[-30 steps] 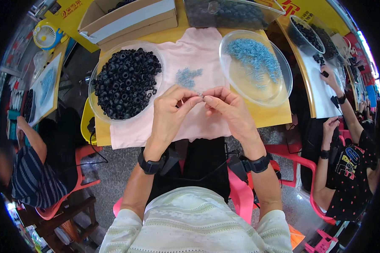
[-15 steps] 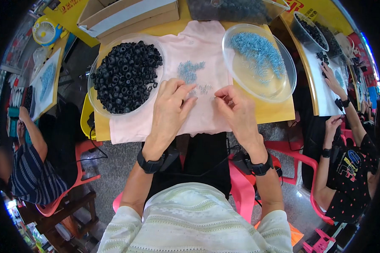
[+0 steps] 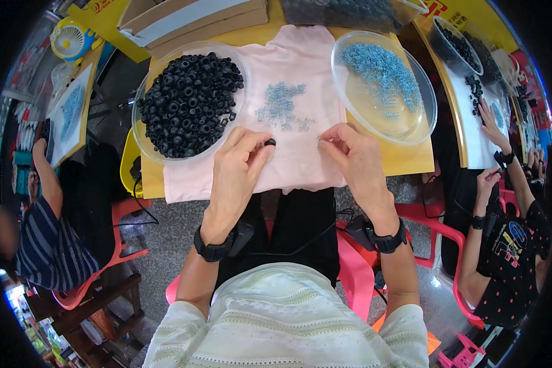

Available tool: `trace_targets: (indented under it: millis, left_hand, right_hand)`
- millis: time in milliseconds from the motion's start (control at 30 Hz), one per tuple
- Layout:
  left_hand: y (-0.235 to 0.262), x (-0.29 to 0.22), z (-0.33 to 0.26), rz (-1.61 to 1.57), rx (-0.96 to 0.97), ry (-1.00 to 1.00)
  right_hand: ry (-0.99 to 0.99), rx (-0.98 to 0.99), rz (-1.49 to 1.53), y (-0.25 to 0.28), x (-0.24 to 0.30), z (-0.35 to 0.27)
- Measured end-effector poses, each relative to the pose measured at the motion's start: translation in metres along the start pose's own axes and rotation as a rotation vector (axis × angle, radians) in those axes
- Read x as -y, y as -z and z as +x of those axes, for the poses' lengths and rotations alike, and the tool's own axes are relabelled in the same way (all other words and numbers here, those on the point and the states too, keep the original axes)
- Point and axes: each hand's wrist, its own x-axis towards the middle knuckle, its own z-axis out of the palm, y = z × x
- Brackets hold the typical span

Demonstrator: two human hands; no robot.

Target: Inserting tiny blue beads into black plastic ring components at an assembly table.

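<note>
My left hand (image 3: 236,165) pinches a small round black plastic part (image 3: 270,141) between thumb and forefinger, just over the pink cloth (image 3: 297,168). Opposite it, a short gap away, my right hand (image 3: 362,165) has thumb and forefinger pressed together; a tiny pale bit shows at the tips, too small to name. Beyond both hands lies a loose scatter of tiny light-blue pieces (image 3: 281,101) on the cloth. To the left, a clear round tub (image 3: 146,146) holds a heap of black ring-like parts (image 3: 187,101). On the right, another clear tub (image 3: 365,101) contains more tiny blue pieces (image 3: 380,67).
A cardboard box (image 3: 196,24) and a clear bin (image 3: 343,12) stand at the table's far edge. Co-workers sit at tables on either side; one person's hand (image 3: 492,126) reaches over the right table. A small yellow fan (image 3: 69,38) is at far left.
My left hand has drawn back toward me, and the black part now shows at its fingertips. My right hand has shifted slightly right, still pinched. More of the blue scatter is uncovered.
</note>
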Motion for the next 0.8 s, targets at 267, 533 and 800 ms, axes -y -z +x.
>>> trace_targets:
  millis: [267,533,800]
  left_hand:
    - [0.0,-0.003,-0.01,-0.2,0.035,0.02]
    - [0.012,-0.016,-0.039,-1.223,0.082,0.387]
    - [0.023,-0.022,-0.056,-1.438,0.144,0.463]
  right_hand:
    - [0.21,-0.074,-0.216,-0.006,0.008,-0.004]
    - [0.062,-0.059,0.307,0.0,0.051,-0.021]
    - [-0.13,0.107,0.742,0.003,0.078,-0.031]
